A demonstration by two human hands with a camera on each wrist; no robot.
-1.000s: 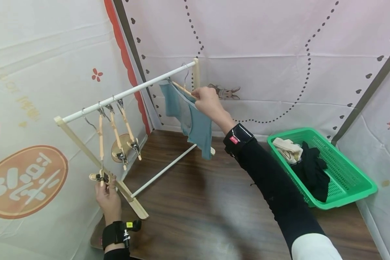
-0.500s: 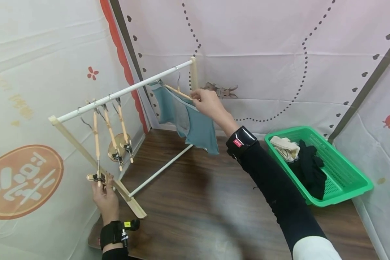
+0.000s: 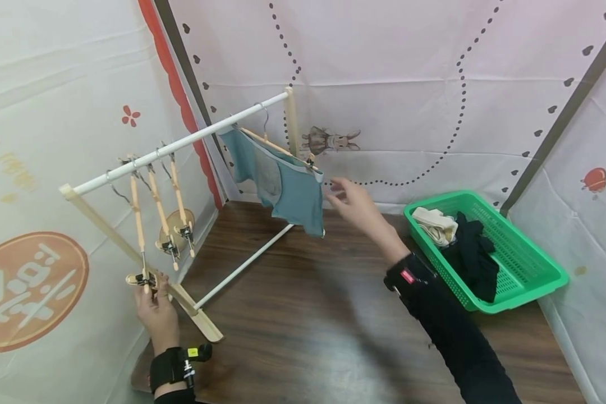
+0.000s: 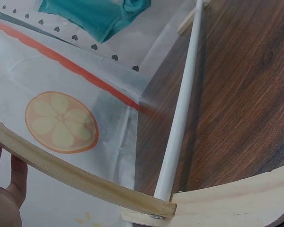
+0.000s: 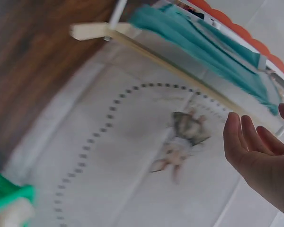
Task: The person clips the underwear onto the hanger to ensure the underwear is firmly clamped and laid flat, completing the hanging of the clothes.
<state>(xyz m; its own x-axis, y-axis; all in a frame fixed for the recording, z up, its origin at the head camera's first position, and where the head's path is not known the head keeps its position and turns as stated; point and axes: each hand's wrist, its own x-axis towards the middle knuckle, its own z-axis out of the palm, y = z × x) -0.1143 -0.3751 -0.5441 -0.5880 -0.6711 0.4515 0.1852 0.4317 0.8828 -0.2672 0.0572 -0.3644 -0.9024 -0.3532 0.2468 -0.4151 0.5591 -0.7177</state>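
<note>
A small wooden clothes rack with a white top rail [image 3: 197,136] stands at the left. Blue underpants with a grey front panel [image 3: 299,193] hang from a wooden clip hanger [image 3: 267,142] near the rail's far end. Just right of them, my right hand [image 3: 361,213] is off the cloth, fingers loosely bent and holding nothing; the right wrist view shows the same hand [image 5: 262,156] beside the blue cloth. My left hand [image 3: 157,314] holds the rack's near wooden post [image 4: 80,177], its fingers partly hidden behind it. Several bare clip hangers [image 3: 157,210] hang close above that hand.
A green basket [image 3: 532,247] stands at the right, with a folded cream cloth [image 3: 436,225] and a black garment [image 3: 472,258] inside. Printed fabric walls [image 3: 384,112] enclose the dark wooden tabletop [image 3: 283,336]. A white lower bar [image 3: 242,266] joins the rack's feet.
My right hand has let go of the hanger's near end and drawn away to the right and down. The underpants now hang free, turned more to the front. My left hand keeps its place on the post.
</note>
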